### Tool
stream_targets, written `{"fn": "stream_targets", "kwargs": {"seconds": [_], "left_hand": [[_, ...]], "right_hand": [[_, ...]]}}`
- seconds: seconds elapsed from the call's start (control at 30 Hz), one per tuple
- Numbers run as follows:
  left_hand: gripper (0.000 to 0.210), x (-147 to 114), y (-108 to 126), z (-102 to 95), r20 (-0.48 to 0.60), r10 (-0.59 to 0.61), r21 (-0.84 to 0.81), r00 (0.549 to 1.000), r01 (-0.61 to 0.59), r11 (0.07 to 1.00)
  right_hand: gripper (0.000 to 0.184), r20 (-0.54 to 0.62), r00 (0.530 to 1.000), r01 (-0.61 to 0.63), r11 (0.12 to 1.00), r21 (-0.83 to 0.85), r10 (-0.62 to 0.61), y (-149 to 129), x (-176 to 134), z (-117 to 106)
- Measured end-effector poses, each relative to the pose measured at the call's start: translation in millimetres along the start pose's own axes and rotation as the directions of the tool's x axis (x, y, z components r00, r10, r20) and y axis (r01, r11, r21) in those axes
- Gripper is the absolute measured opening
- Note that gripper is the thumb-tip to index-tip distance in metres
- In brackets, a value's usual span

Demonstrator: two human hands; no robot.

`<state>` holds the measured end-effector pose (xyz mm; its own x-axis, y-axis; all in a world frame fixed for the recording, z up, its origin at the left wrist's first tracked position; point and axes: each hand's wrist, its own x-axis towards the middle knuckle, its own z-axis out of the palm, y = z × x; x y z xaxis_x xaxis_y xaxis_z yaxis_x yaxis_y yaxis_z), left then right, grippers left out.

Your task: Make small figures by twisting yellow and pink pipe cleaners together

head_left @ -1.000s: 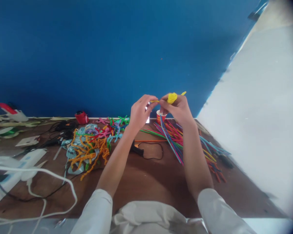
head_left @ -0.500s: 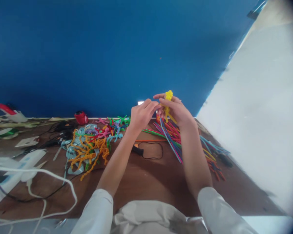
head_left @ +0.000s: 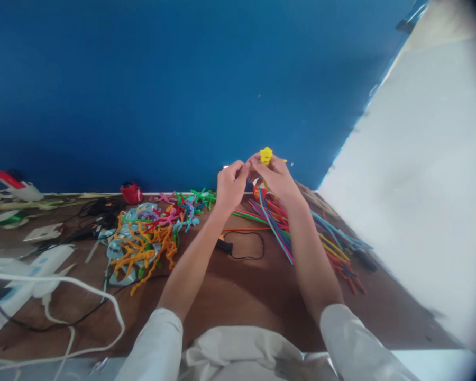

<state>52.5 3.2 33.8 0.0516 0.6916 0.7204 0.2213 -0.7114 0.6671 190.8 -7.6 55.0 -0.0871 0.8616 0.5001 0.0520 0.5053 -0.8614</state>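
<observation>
Above the back of the table, my right hand [head_left: 280, 180] is closed around a small yellow pipe-cleaner figure [head_left: 266, 155]. The figure's bumpy yellow top sticks up over the thumb, while most of its body is hidden behind the fingers. My left hand [head_left: 232, 185] is closed in a pinch against the right fingertips, at the figure's side. The bit of the figure between those fingertips is mostly covered. Below the right hand and forearm lies a bundle of loose pipe cleaners [head_left: 275, 227] in blue, red, green and other colours.
To the left lies a heap of twisted pipe-cleaner pieces [head_left: 146, 246], orange in front. Behind it stands a red container [head_left: 131, 193]. A dark-handled tool with a looped cord [head_left: 225, 245] lies between my forearms. A white power strip [head_left: 31, 286] and cables occupy the left. A blue wall rises behind.
The yellow figure has turned and come slightly left, with less of its body showing. My right fingers have curled in, and both hands' fingertips are closer together.
</observation>
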Motion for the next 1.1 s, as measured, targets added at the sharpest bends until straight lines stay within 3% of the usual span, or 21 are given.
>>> {"fn": "stream_targets", "kwargs": {"seconds": [0.1,0.2,0.27,0.37,0.43,0.53,0.63,0.73,0.83,0.97,1.1], "left_hand": [[0.040,1,5,4.3,0.095,-0.278,-0.295,0.956,0.294,0.909],[0.031,3,10,2.7,0.276,-0.489,-0.544,0.827,0.554,0.630],[0.030,5,12,-2.2,0.404,-0.534,-0.593,0.743,0.657,0.465],[0.032,8,14,-9.6,0.577,-0.526,-0.571,0.625,0.769,0.287],[0.031,8,15,-11.2,0.633,-0.492,-0.555,0.598,0.793,0.249],[0.031,6,18,-7.7,0.605,-0.465,-0.559,0.646,0.761,0.330],[0.029,3,19,-1.4,0.445,-0.446,-0.579,0.777,0.629,0.519],[0.026,0,17,3.1,0.250,-0.394,-0.497,0.884,0.467,0.731],[0.025,-3,16,4.2,0.137,-0.265,-0.365,0.954,0.298,0.882],[0.022,-7,20,3.0,-0.026,-0.103,-0.145,0.994,0.098,0.984],[0.026,-8,20,1.1,-0.090,-0.064,-0.021,0.994,0.063,0.998]], "right_hand": [[0.038,0.032,0.995,0.099,0.987,-0.127,-0.096,0,-1,-2],[0.034,0.117,0.974,0.223,0.921,-0.318,-0.195,-1,-4,-3],[0.029,0.173,0.943,0.332,0.829,-0.451,-0.284,-1,-5,-4],[0.027,0.274,0.885,0.464,0.674,-0.575,-0.376,0,-5,-9],[0.031,0.319,0.867,0.497,0.608,-0.620,-0.383,-1,-5,-13],[0.035,0.289,0.873,0.477,0.567,-0.671,-0.393,-4,-7,-17],[0.032,0.180,0.912,0.383,0.602,-0.701,-0.370,-7,-8,-14],[0.030,0.037,0.944,0.284,0.748,-0.600,-0.328,-8,-8,-9],[0.031,-0.088,0.950,0.248,0.895,-0.371,-0.299,-10,-8,-6],[0.034,-0.129,0.967,0.193,0.963,-0.190,-0.220,-16,-10,-5],[0.033,-0.169,0.962,0.187,0.969,-0.159,-0.214,-20,-12,-5]]}}
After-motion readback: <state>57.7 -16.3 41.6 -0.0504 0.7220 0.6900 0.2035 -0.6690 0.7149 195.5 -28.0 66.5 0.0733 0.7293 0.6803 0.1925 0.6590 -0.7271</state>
